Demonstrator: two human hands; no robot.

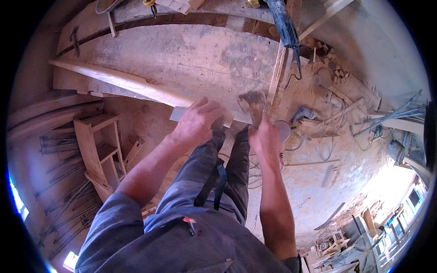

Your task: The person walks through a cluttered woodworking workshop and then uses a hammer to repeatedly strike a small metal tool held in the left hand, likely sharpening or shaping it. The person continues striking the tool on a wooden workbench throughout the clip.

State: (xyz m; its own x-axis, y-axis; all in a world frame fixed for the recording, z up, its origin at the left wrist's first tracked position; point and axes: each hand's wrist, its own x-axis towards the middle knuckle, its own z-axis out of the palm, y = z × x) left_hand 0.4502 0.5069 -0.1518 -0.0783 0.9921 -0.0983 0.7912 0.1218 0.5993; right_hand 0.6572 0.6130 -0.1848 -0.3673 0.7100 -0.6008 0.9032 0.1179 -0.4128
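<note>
A long pale wooden board [129,82] runs slantwise from the far left across the workbench [200,54]. Over its near end, my left hand [200,120] is closed with curled fingers, slightly blurred by motion. Beside that hand, a flat light-grey piece [177,113] sticks out; its other part is hidden under the palm. My right hand [265,136] is wrapped round the handle of a wide flat brush [252,103], with its dark, flared end pointing away from me near the bench's front edge. The fingers of the right hand are partly hidden by its back.
A blue corded power tool [286,27] lies at the back right near a narrow wooden strip [276,77]. A power drill [304,113] and cables rest on the dusty floor to the right. At left stands a wooden frame [98,145]; metal rods [387,116] protrude at far right.
</note>
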